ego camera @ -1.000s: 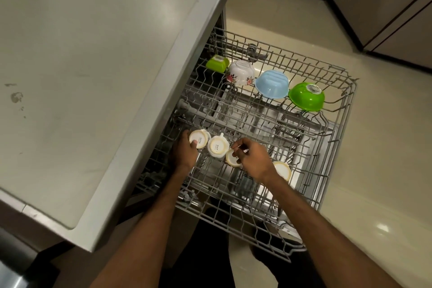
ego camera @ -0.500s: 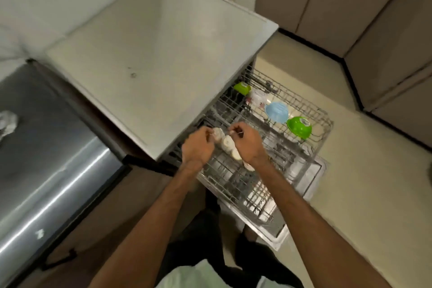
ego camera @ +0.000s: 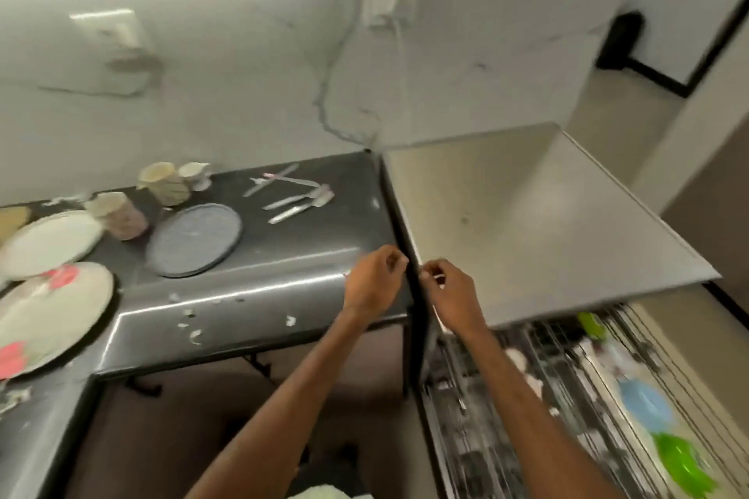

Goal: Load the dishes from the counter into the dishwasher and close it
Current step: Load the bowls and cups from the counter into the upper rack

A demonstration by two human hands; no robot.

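By right end of dark steel counter (ego camera: 283, 251): left hand (ego camera: 375, 280), right hand (ego camera: 450, 296) loosely curled, empty; probably next, round grey plate (ego camera: 194, 239).

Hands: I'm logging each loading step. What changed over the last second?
The left hand and right hand let go of the white cups and rose from the rack to the counter edge, loosely curled, apparently empty. Rack still out; blue bowl and green bowl unmoved.

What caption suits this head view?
Left hand and right hand, fingers curled, hover between the counter's plates and the pulled-out dishwasher rack.
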